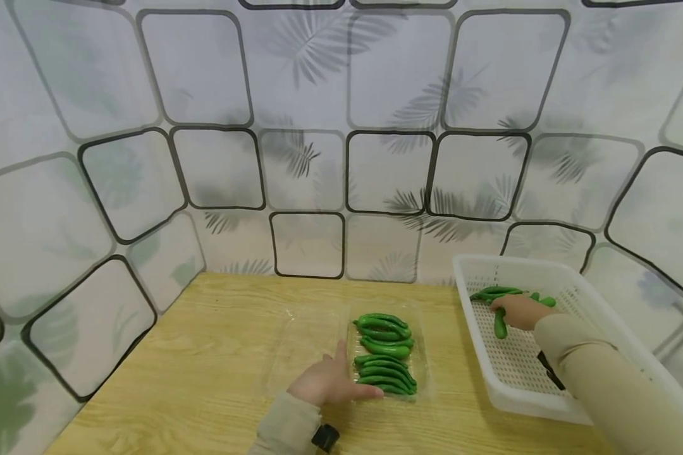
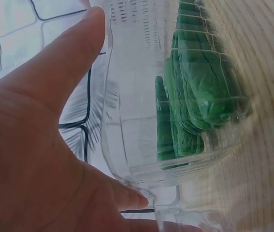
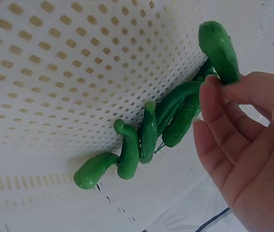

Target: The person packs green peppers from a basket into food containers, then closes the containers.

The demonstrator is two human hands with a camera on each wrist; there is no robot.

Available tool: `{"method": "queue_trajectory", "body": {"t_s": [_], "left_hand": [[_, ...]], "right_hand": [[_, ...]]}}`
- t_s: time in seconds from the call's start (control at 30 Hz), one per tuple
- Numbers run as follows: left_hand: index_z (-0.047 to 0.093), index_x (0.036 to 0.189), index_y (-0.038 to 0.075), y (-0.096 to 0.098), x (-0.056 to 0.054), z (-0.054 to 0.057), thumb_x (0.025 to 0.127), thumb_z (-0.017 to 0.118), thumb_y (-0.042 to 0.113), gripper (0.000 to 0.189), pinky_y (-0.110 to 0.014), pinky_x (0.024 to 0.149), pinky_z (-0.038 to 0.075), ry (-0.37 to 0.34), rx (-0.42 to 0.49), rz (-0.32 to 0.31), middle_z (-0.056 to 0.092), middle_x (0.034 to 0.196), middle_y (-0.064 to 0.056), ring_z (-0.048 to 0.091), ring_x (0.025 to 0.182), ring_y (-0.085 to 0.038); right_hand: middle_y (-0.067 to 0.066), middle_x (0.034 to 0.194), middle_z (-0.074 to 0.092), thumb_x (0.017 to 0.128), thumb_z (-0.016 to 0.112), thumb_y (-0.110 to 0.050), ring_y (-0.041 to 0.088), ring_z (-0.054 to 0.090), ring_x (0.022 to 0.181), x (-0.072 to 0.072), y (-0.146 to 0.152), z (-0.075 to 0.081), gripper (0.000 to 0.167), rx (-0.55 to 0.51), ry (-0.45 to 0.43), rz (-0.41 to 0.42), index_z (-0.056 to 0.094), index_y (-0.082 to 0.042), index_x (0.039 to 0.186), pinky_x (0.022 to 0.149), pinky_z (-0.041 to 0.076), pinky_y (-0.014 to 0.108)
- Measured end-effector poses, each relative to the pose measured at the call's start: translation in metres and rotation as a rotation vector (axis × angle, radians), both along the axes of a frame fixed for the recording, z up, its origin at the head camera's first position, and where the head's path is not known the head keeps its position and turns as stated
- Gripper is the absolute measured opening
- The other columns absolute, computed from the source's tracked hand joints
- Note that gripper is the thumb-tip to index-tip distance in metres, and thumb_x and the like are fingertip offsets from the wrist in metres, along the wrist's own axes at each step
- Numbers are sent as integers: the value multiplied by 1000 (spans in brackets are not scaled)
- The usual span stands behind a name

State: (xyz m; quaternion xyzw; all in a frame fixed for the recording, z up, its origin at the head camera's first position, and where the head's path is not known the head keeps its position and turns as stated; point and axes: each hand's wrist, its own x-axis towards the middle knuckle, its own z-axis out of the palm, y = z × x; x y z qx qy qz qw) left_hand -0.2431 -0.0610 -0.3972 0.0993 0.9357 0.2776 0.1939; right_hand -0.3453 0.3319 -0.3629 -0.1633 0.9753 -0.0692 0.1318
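Note:
Among the peppers in the white basket (image 1: 489,379), my right hand (image 1: 520,311) pinches a short, thick green pepper (image 3: 218,48) between thumb and fingertips. Its rounded end sticks out past the fingers. Several other green peppers (image 3: 149,130) lie along the basket's side below that hand. My left hand (image 1: 330,379) is at the near left of a clear plastic box (image 1: 423,360), thumb and forefinger spread along its edge. Inside the box, green peppers (image 1: 384,373) lie side by side in two groups, thicker ones behind and slimmer ones in front.
The box's clear lid (image 1: 304,344) lies folded out to the left on the wooden table (image 1: 205,360). A patterned cloth (image 1: 301,170) hangs behind and at both sides. The basket's raised rim stands at the table's right, under my right forearm.

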Motion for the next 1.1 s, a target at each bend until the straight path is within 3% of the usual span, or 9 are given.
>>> {"method": "queue_trajectory", "body": {"t_s": [0.13, 0.3, 0.5, 0.67, 0.93, 1.1], "left_hand": [[9, 148, -1, 0, 1, 1, 68, 65, 71, 121, -59, 90, 40, -3, -7, -1, 31, 135, -41, 42, 118, -51], [10, 148, -3, 0, 1, 0, 67, 66, 70, 122, -58, 91, 39, 0, 1, 6, 32, 135, -40, 42, 118, -51], [10, 147, -4, 2, 0, 3, 68, 66, 70, 122, -56, 91, 40, 23, -9, -6, 34, 134, -40, 45, 117, -50], [9, 148, -3, 1, 3, 2, 67, 66, 70, 122, -56, 89, 42, 15, -28, -4, 34, 133, -41, 47, 114, -50], [9, 148, -1, 3, 2, 0, 67, 65, 71, 122, -57, 89, 42, 20, -29, 5, 34, 134, -40, 48, 113, -49], [7, 149, 0, 3, 0, 1, 67, 65, 71, 123, -59, 90, 40, 11, -34, 6, 32, 136, -39, 43, 117, -51]], "right_hand": [[16, 96, 63, 85, 62, 0, 34, 60, 87, 4, 3, 6, 20, 11, 113, -2, 62, 5, 105, 72, 49, 46], [4, 76, 62, 88, 60, -5, 18, 58, 65, 7, 4, 15, 23, -38, 84, -38, 60, 8, 107, 59, 47, 36], [2, 73, 64, 92, 55, -7, 13, 58, 62, 7, 1, 30, 32, -7, 66, -66, 53, 16, 115, 69, 50, 43], [0, 65, 60, 94, 53, -8, 11, 55, 55, 10, -11, 39, 32, -31, 75, -58, 53, 16, 115, 66, 49, 40], [11, 88, 66, 89, 64, -22, 20, 60, 72, 12, -53, 61, 28, -53, 239, -29, 67, 4, 101, 65, 49, 41], [3, 82, 64, 90, 62, -22, 15, 58, 67, 9, -85, 63, 25, -79, 214, 26, 68, 0, 102, 63, 49, 38]]}}
